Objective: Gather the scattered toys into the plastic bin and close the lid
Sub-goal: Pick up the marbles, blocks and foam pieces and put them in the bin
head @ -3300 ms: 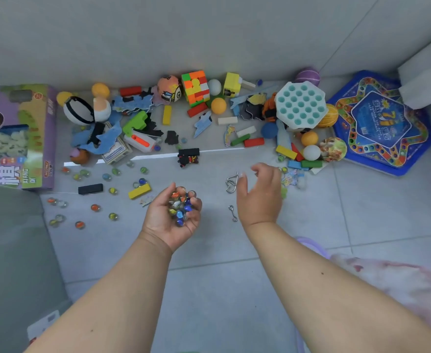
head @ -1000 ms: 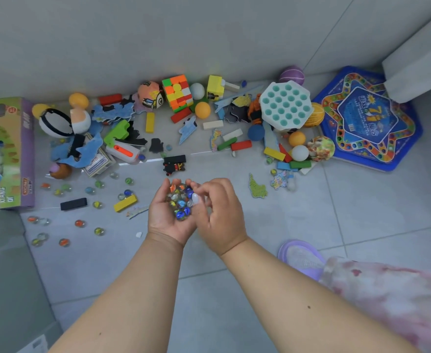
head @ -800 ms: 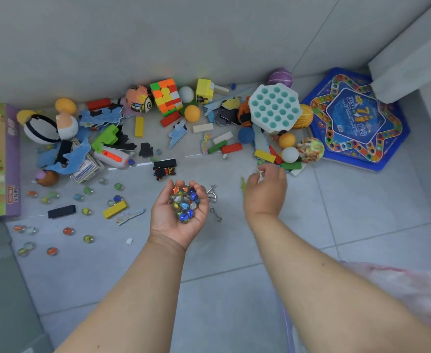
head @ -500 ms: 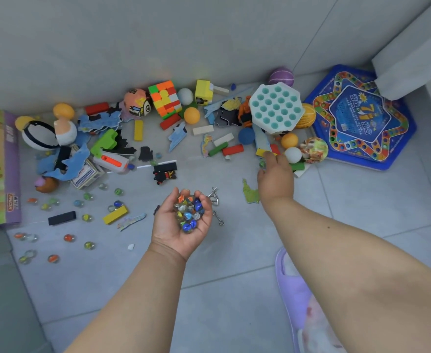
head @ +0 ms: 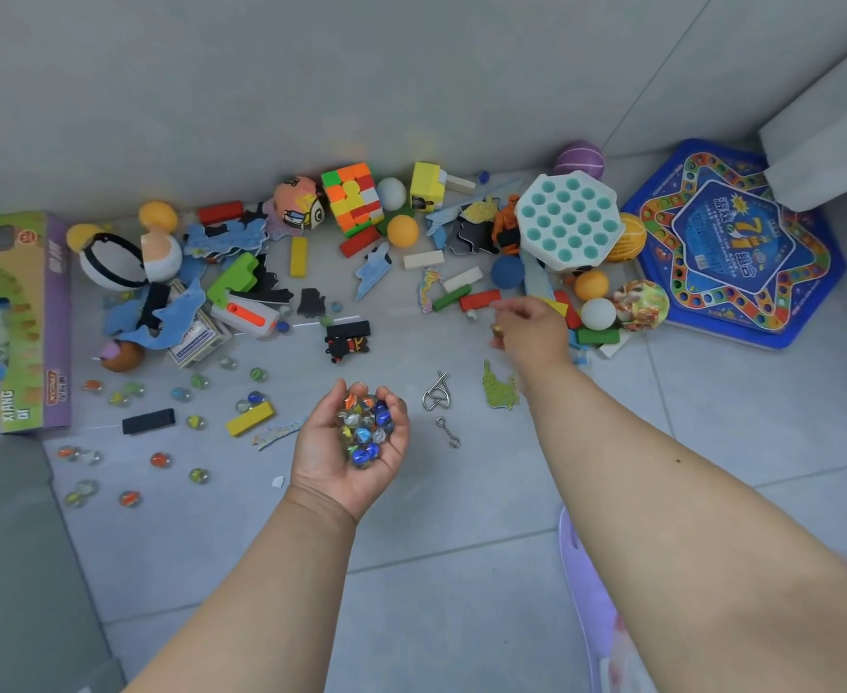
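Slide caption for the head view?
Left hand cups marbles while right hand reaches into toys scattered on the floor.

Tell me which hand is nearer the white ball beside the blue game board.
Right. The right hand hovers just left of the white ball, while the left hand, cupping marbles, sits much farther off, nearer the camera.

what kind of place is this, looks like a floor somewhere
Probably a corner of a home, perhaps a child's play area. Grey floor tiles meet a plain wall, and toys lie scattered along it: a puzzle cube, a board game, loose marbles.
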`<state>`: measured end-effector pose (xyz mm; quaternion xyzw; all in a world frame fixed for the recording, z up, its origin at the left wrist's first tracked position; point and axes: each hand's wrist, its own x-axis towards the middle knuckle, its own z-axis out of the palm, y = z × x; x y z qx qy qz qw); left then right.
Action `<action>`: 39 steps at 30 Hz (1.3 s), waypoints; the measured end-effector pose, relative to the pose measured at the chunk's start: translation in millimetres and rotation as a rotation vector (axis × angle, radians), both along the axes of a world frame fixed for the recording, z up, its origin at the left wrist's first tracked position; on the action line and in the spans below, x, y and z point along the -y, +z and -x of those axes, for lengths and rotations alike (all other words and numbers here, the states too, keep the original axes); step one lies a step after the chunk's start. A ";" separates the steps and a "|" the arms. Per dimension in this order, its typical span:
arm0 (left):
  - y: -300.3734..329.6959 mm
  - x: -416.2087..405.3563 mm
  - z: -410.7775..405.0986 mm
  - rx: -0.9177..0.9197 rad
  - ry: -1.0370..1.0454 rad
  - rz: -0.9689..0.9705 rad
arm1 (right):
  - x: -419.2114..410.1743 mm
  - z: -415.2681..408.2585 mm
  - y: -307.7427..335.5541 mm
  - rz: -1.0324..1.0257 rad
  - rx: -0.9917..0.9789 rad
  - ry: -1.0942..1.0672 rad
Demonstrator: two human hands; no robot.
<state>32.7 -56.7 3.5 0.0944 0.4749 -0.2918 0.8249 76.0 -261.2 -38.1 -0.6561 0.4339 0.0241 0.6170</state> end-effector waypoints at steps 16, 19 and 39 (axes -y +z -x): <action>-1.0 -12.5 -0.7 -0.020 -0.003 -0.051 | -28.9 -23.7 -23.0 0.444 -0.358 0.507; -2.6 -16.5 -1.7 0.011 -0.022 -0.053 | -49.8 -12.8 -14.5 0.362 -0.273 0.401; -18.3 -64.3 19.7 0.000 0.063 -0.029 | -100.5 17.7 -10.4 0.049 -0.184 0.436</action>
